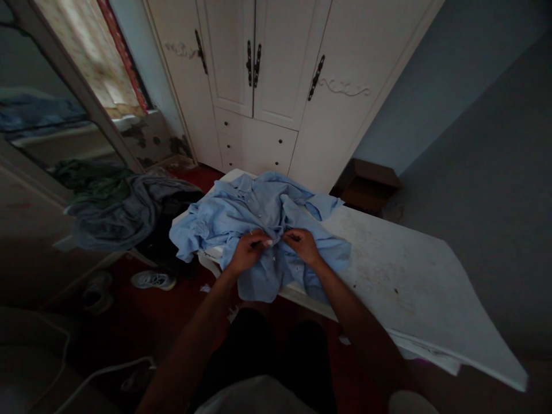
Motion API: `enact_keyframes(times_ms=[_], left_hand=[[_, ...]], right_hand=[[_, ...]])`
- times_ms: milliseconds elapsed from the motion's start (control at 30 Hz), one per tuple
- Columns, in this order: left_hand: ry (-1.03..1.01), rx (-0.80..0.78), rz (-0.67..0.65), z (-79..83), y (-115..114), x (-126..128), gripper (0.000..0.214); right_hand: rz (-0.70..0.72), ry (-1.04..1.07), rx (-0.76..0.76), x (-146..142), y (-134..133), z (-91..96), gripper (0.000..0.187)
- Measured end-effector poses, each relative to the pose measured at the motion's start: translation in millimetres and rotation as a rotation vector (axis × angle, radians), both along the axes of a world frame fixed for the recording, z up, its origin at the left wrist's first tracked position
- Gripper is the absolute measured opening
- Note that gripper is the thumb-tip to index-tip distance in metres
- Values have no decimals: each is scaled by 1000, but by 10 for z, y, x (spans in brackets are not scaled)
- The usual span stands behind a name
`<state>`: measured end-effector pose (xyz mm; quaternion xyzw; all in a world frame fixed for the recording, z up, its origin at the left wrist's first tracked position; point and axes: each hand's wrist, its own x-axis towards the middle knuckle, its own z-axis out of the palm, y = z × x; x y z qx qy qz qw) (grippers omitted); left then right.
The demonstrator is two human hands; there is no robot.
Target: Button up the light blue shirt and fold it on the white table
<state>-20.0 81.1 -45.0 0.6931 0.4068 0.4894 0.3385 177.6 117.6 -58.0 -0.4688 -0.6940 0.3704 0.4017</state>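
A light blue button-up shirt (259,201) lies rumpled across the left end of a white table (401,259), its lower part hanging over the front edge. My left hand (250,248) is closed in a pinch on the shirt's front edge, close to a small pale button. Just to the right, my right hand (302,242) pinches the other side of the shirt front with bent fingers. A small gap separates the two hands, and folds of cloth bunch between them. Small buttons show along the placket above and below the hands.
Grey and green clothes (121,201) are heaped at the left, beside a mirror (47,103). A sneaker (153,280) lies on the red floor. Behind the table stands a white wardrobe (276,69), with a brown box-like cabinet (371,184) to its right.
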Motion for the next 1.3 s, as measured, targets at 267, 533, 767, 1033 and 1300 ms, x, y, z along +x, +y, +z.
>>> enact_keyframes(times_ms=[267,533,767,1033,1300], left_hand=[[319,90,37,52,-185,-145,29],[603,189,349,394,-257,-161,34],[773,162,334,389,61,0,21],[819,6,341,318,38,43,32],[673,-20,342,338,186,212,29]], right_hand=[[-138,82,-35,235,-157,188,29],[-27,-476,257,140,-291,662,29],[160,-1002,397,-383,-33,826,16],[129,-554,194,-266,171,593,20],[-11,175,-281,-118,304,416,38]])
